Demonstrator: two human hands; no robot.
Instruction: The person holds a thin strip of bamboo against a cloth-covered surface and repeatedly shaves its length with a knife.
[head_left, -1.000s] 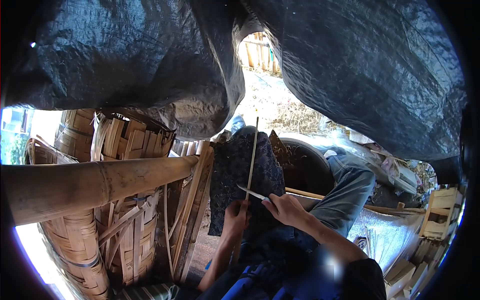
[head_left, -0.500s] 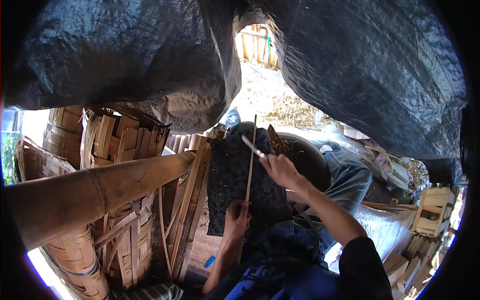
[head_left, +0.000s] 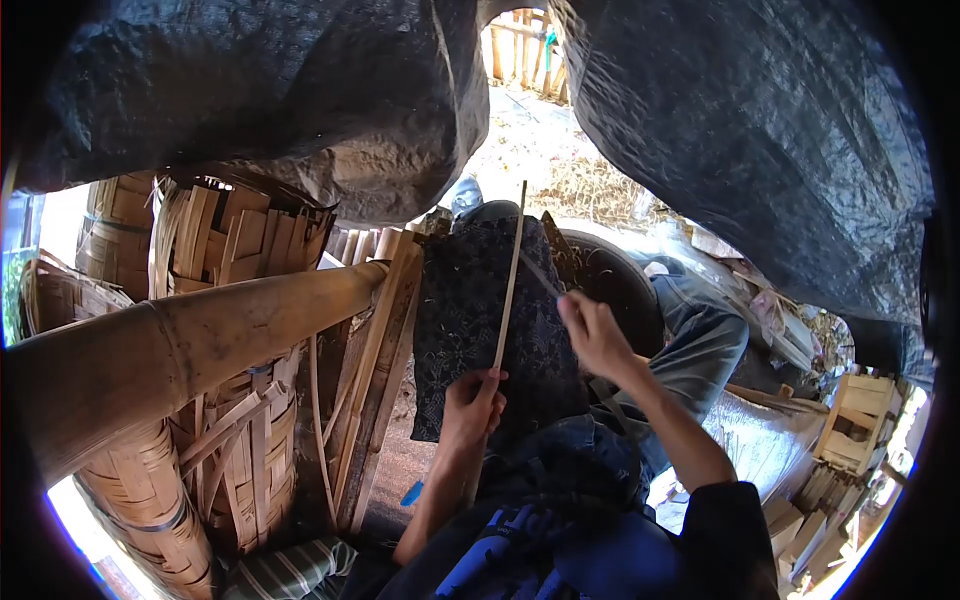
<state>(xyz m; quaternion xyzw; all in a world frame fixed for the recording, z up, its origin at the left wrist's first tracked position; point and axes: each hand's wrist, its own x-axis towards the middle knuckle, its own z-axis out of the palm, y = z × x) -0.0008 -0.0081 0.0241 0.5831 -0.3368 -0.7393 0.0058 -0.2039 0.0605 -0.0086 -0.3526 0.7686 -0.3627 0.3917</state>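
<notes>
My left hand (head_left: 473,408) is closed on the lower end of a thin bamboo strip (head_left: 512,285), which points up and away over a dark patterned cloth (head_left: 455,330) on my lap. In my right hand (head_left: 597,338), the fingers wrap round the handle of a knife (head_left: 541,273). Its blade reaches up and left, with the tip right at the strip's upper half. The handle is mostly hidden inside the fist.
A thick bamboo pole (head_left: 200,345) runs in from the left, among woven bamboo baskets (head_left: 145,495). Dark tarpaulin (head_left: 750,130) hangs overhead. Beyond my right hand sits a dark round container (head_left: 625,300). A wooden crate (head_left: 860,420) stands far right.
My right hand has moved right with the knife, whose blade has swung lower and away from the strip's left side. The view has tilted, so most things sit higher.
</notes>
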